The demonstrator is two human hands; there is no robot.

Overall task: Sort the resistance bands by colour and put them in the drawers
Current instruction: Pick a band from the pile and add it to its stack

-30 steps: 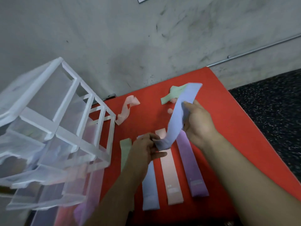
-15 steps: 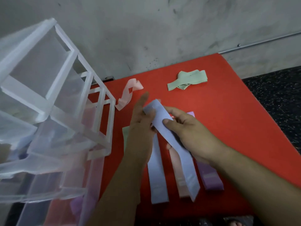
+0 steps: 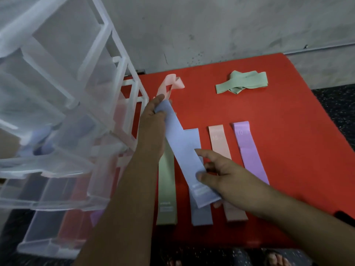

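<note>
A blue resistance band [image 3: 182,150] is stretched flat between both hands above the red mat [image 3: 278,131]. My left hand [image 3: 152,120] pinches its far end; my right hand [image 3: 221,173] holds its near end. Under it lie, side by side, a green band [image 3: 166,189], a second blue band [image 3: 200,214], a pink band [image 3: 219,141] and a purple band [image 3: 249,150]. A twisted pink band [image 3: 171,83] and a crumpled green band [image 3: 242,84] lie farther back. The clear plastic drawer unit [image 3: 57,112] stands to the left, its drawers pulled out.
A grey concrete wall [image 3: 211,25] runs behind the mat. Dark speckled flooring [image 3: 338,108] lies to the right. Bare toes [image 3: 276,260] show at the bottom edge. Blue, pink and purple shapes show through the drawer walls.
The blue band, held up a second ago, has come down and left, flattened over the laid-out bands. My left hand moved to its far end, my right hand to its near end.
</note>
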